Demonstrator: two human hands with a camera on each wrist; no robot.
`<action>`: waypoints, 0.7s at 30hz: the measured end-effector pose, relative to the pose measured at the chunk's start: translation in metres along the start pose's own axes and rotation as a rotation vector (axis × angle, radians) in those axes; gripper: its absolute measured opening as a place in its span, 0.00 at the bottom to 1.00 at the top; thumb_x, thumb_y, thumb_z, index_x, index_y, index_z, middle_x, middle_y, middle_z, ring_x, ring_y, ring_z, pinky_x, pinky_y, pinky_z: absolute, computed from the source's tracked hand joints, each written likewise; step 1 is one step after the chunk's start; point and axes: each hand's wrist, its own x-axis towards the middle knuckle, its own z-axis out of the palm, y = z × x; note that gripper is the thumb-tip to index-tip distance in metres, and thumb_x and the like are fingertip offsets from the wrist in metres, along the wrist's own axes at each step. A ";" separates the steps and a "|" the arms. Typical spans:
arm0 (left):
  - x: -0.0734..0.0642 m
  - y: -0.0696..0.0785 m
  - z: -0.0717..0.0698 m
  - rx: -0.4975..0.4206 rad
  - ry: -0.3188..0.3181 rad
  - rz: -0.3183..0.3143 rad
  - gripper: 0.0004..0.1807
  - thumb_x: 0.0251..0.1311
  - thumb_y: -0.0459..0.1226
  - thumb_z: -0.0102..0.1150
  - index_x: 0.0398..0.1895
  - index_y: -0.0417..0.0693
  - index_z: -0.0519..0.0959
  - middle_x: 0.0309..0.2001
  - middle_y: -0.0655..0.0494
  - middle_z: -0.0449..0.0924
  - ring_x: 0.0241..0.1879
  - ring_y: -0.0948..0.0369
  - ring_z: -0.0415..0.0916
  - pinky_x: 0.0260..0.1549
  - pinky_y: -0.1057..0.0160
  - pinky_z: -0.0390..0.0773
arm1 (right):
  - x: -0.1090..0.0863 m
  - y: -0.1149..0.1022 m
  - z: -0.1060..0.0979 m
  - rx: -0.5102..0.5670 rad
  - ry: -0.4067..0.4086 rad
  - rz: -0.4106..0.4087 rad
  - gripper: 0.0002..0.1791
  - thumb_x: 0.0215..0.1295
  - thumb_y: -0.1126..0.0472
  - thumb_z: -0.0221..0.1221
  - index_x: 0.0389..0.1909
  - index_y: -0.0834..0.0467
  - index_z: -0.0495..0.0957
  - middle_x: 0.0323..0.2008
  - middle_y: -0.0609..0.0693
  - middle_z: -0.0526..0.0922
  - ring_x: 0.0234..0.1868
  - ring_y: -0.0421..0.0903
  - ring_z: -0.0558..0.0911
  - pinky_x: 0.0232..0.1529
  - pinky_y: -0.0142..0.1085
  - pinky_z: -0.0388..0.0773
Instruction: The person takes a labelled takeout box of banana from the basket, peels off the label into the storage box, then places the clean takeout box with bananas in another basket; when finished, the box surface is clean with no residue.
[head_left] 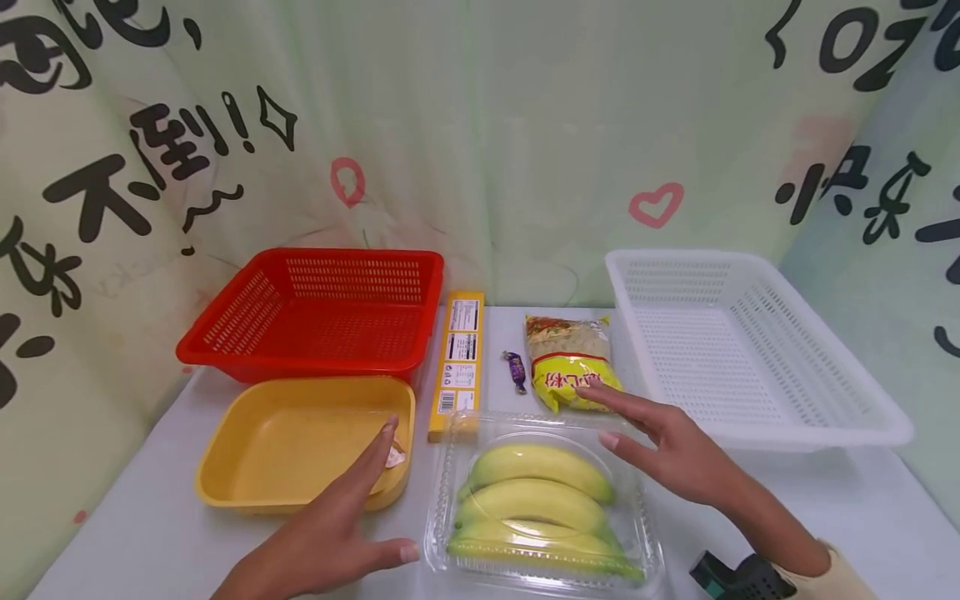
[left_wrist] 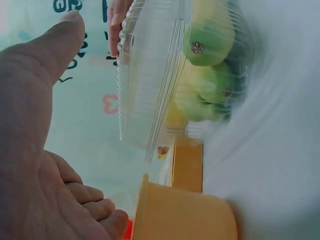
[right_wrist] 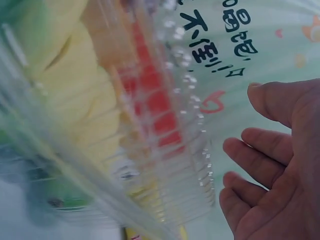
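Observation:
A clear plastic clamshell box (head_left: 654, 533) stands at the table's front middle, with several yellow-green bananas (head_left: 528, 496) inside. To its left is my left hand (head_left: 330, 525), fingers extended and thumb apart from the box, partly in front of a yellow basin (head_left: 258, 442). On the other side, my right hand (head_left: 675, 446) hovers near the box's upper right corner, its fingers loosely extended. Both wrist views show the box, its lid looking not fully pressed down in the left one, and neither palm (left_wrist: 30, 200) nor the right fingers (right_wrist: 260, 160) hold anything.
Behind the basin sits a red basket (head_left: 337, 333). A long yellow carton (head_left: 457, 358), a purple-wrapped candy (head_left: 515, 371) and a yellow food packet (head_left: 566, 342) lie beyond the box. At right stands a white basket (head_left: 720, 358). A small crumpled wrapper (head_left: 396, 455) is in the basin.

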 end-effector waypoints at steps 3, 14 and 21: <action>0.002 0.001 0.005 -0.016 -0.018 0.016 0.66 0.39 0.63 0.72 0.77 0.73 0.36 0.77 0.66 0.42 0.73 0.56 0.46 0.65 0.41 0.57 | -0.004 0.005 0.003 -0.005 0.017 0.021 0.28 0.70 0.58 0.58 0.70 0.44 0.67 0.70 0.48 0.66 0.69 0.51 0.63 0.60 0.60 0.65; 0.004 -0.002 0.030 -0.045 0.048 0.280 0.66 0.43 0.57 0.74 0.78 0.64 0.37 0.78 0.65 0.37 0.74 0.60 0.41 0.69 0.54 0.52 | -0.020 0.016 0.010 -0.018 0.072 0.060 0.27 0.72 0.58 0.56 0.70 0.44 0.66 0.70 0.49 0.66 0.71 0.39 0.60 0.60 0.24 0.59; 0.010 -0.009 0.042 -0.040 0.024 0.350 0.67 0.44 0.59 0.71 0.79 0.58 0.35 0.78 0.65 0.32 0.75 0.61 0.38 0.69 0.64 0.50 | -0.025 0.024 0.014 0.047 0.099 0.010 0.30 0.70 0.62 0.58 0.72 0.50 0.64 0.70 0.50 0.65 0.72 0.41 0.58 0.61 0.19 0.56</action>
